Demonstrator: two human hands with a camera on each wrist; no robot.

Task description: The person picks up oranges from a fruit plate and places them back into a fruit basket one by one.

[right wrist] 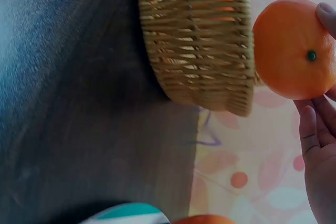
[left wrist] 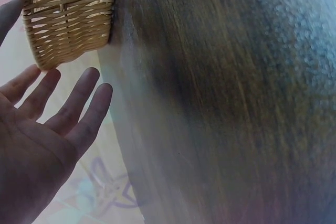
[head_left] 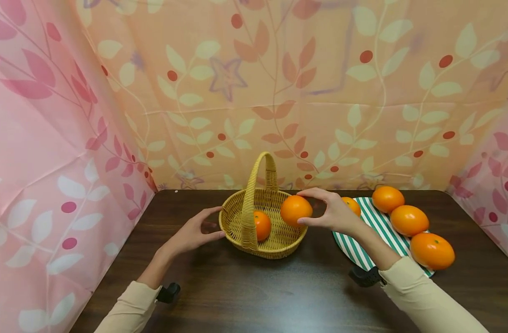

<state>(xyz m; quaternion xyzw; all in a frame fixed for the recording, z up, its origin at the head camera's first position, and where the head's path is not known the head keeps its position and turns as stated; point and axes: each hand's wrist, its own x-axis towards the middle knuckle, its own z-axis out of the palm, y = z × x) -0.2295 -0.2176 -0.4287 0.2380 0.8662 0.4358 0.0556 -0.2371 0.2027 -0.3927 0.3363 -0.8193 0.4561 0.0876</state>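
Left hand [head_left: 197, 231] is loose, fingers spread at the side of the basket [head_left: 280, 235], which sits toward the far edge of the table [head_left: 254, 296]. Right hand [head_left: 334, 212] is pinching an orange [head_left: 296, 210] at the basket's right rim. Looks smooth and firm, maybe slick, probably light, so I'd grab around its widest part tbh.

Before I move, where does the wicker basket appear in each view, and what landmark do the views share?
Head: wicker basket near the centre, below mid-height, upright.
Left wrist: basket at the upper left, cut off by the top edge.
Right wrist: basket at top, just right of centre, also cut off.
Shared landmark: the dark wooden tabletop, right of the basket in left wrist, left in right wrist.
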